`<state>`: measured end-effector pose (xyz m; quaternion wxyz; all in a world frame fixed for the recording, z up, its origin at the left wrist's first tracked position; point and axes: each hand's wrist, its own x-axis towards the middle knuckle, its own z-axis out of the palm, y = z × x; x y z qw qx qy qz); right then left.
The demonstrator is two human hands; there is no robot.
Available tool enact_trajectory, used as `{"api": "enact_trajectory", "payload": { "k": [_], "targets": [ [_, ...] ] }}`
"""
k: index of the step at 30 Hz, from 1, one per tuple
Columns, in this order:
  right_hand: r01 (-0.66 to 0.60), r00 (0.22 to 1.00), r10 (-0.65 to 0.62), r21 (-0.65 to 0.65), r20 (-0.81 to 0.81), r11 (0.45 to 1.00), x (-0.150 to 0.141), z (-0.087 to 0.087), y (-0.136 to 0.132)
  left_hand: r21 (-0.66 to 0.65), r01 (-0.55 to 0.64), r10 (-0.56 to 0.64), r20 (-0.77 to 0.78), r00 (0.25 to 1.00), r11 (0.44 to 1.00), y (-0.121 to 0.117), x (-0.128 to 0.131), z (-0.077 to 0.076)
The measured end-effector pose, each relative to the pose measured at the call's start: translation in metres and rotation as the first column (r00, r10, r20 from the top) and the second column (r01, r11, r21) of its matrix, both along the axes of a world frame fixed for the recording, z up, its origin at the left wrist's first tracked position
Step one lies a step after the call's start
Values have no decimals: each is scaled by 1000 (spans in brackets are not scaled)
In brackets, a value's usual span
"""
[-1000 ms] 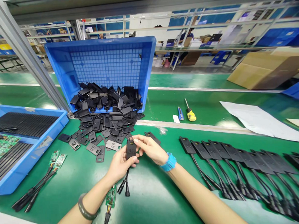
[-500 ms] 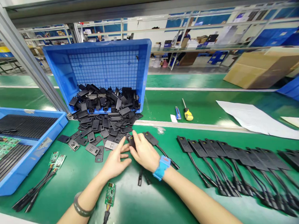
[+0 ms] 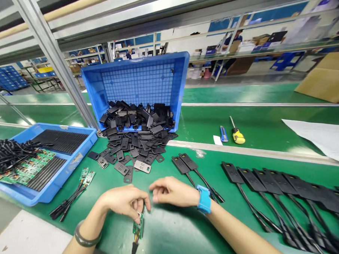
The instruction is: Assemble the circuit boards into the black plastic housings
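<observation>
Head view: left hand (image 3: pixel 122 199) touches the upper end of a green rectangular circuit board (image 3: pixel 138 228) over the glossy green worktop (image 3: pixel 180 235); I can't tell if fingers clamp it. Right hand (image 3: pixel 175 192) beside, fingers curled, thumb apart; two flat black plastic cases (image 3: pixel 180 165) just beyond.

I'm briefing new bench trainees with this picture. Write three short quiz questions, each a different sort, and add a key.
1. Multiple choice. Which hand is touching a green circuit board?
A) left only
B) right only
C) both

2. True or false. The yellow-handled screwdriver lies to the right of the blue cutter, as seen in the picture.

3. Fill in the colour. A heap of mostly black pieces spills out of the ____ bin.

Key:
1. A: the left hand is at the board.
2. True.
3. Blue.
</observation>
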<state>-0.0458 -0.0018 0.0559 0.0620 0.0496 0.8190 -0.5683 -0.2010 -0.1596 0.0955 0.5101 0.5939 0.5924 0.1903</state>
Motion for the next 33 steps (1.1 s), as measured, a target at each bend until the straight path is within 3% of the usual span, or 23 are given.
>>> {"api": "enact_trajectory", "payload": {
  "k": [1, 3, 4, 6, 9, 11, 12, 15, 18, 22, 25, 29, 33],
  "targets": [
    [-108, 991, 123, -221, 55, 969, 0, -4, -6, -20, -32, 33, 78, 996, 999, -1, -2, 2],
    [-184, 949, 296, -574, 108, 798, 0, -11, -21, -45, -157, 163, 202, 966, 987, -2, -8, 9],
    [-168, 933, 338, -685, 121, 709, -1, -15, -30, -47, -230, 235, 241, 942, 972, -2, -11, 13],
    [-110, 924, 359, -808, 132, 579, -1, -19, -45, -31, -318, 314, 261, 913, 948, -2, -19, 18],
    [-18, 945, 291, -863, 150, 505, -1, -19, -56, 33, -266, 258, 153, 954, 963, 0, -40, 18],
    [48, 963, 203, -850, 180, 524, -2, -16, -51, 141, -296, 304, -42, 952, 945, 1, -62, 12],
    [77, 969, 155, -833, 191, 548, -3, -14, -46, 220, -345, 381, -153, 912, 913, 2, -74, 8],
    [170, 979, -24, -742, 204, 649, -4, -6, -30, 467, -455, 636, -377, 674, 759, 8, -112, -4],
    [279, 959, -180, -609, 221, 742, -6, 1, -22, 577, -432, 709, -436, 554, 693, 22, -134, -16],
    [314, 949, -257, -450, 184, 836, -9, -2, -24, 579, -311, 635, -523, 569, 754, 48, -133, -35],
    [303, 953, -282, -440, 113, 845, -12, -14, -26, 542, -245, 567, -575, 589, 804, 55, -124, -47],
    [293, 953, -294, -482, 75, 826, -15, -32, -27, 514, -183, 510, -620, 596, 838, 38, -132, -48],
    [333, 938, -341, -453, 68, 827, -16, -44, -28, 534, -181, 530, -628, 570, 826, 17, -151, -38]
  ]
}}
